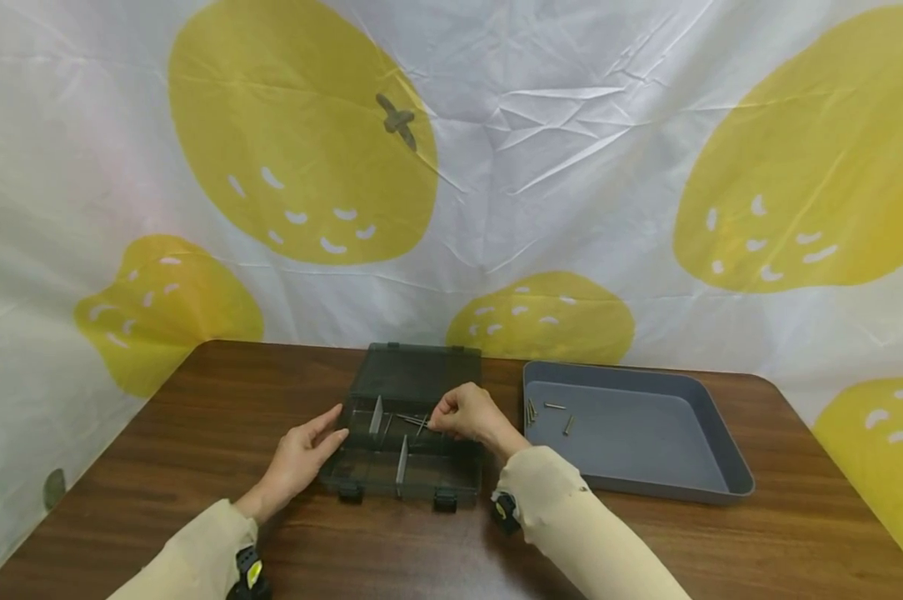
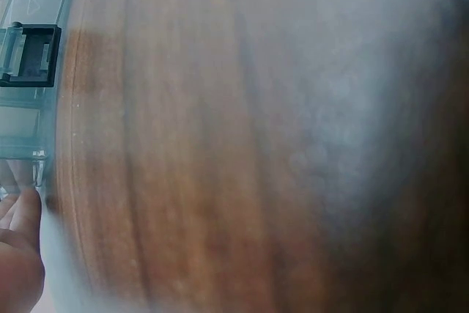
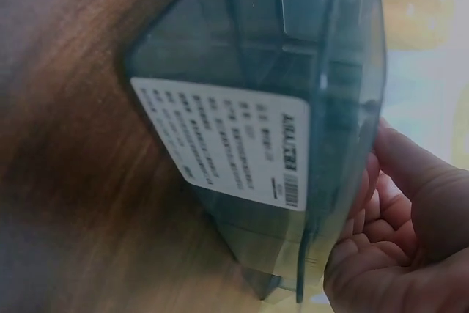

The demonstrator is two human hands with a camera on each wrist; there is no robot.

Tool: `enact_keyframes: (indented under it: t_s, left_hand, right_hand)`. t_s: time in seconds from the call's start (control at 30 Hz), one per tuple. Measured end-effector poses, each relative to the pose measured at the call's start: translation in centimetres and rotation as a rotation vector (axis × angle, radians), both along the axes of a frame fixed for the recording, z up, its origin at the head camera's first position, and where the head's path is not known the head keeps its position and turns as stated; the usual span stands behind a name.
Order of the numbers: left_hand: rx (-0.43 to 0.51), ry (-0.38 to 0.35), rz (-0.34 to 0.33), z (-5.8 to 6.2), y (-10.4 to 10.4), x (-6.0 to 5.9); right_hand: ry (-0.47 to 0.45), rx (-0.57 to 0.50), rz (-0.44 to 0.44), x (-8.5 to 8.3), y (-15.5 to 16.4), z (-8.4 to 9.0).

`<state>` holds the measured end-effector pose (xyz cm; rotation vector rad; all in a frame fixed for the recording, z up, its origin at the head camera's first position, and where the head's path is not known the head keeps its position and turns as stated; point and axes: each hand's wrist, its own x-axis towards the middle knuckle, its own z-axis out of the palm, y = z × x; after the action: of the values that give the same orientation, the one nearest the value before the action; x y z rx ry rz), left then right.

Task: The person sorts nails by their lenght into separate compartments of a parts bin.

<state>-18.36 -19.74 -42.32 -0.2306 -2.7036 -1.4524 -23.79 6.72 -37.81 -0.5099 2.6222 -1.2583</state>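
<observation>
Two hands met at the organizer box [image 1: 410, 433]: left hand [image 1: 301, 462] relaxed against its left wall, right hand [image 1: 470, 414] pinching a nail [image 1: 414, 421] inside it.

Staged recording setup rather than a lived-in room, white lemon-print backdrop cloth [image 1: 496, 167] hanging creased behind a brown wooden table [image 1: 197, 433], hiding all walls and furniture

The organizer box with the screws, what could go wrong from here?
The right hand pinches over the rear compartment of the organizer box; a screw could drop into the wrong section. The left hand only rests against the box's side, so it might slide. Loose screws in the gray tray could roll.
</observation>
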Motion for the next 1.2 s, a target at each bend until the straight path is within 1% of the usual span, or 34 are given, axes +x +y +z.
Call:
enact_keyframes:
  t_s: [0.07,0.17,0.27,0.37,0.5,0.63,0.7,0.8,0.93,1.07,1.2]
  left_hand:
    - [-0.005,0.001,0.003,0.0,0.0,0.0]
    - [-0.013,0.005,0.013,0.0,0.1,-0.1]
    - [-0.016,0.007,0.019,-0.2,0.1,-0.1]
    - [-0.015,0.010,0.017,-0.3,0.1,-0.2]
    - [-0.010,0.017,0.013,-0.3,0.1,-0.3]
    - [-0.013,0.029,0.014,-0.3,0.0,-0.3]
    - [-0.013,0.031,0.013,-0.3,0.0,-0.3]
    - [-0.017,0.031,0.011,-0.1,0.0,-0.3]
    - [-0.029,0.025,0.009,0.0,0.0,-0.2]
    - [-0.036,0.026,0.012,-0.1,0.0,-0.2]
    - [-0.038,0.021,0.017,-0.3,0.0,-0.2]
  right_hand:
    - [0.013,-0.038,-0.002,0.0,0.1,-0.1]
    - [0.001,-0.143,-0.019,-0.1,0.4,-0.4]
    - [-0.047,-0.278,-0.074,-0.2,0.9,-0.7]
    - [-0.072,-0.366,-0.155,-0.3,1.7,-0.6]
    - [-0.073,-0.412,-0.247,-0.2,3.5,-0.1]
    - [-0.060,-0.437,-0.340,0.0,6.5,0.3]
    - [-0.050,-0.433,-0.390,0.0,8.2,0.3]
    - [-0.060,-0.413,-0.431,0.1,11.1,0.2]
    - [-0.095,-0.325,-0.465,0.4,14.2,-0.3]
    - [-0.119,-0.236,-0.488,0.5,15.7,-1.0]
    - [-0.130,-0.195,-0.484,0.6,16.4,-1.6]
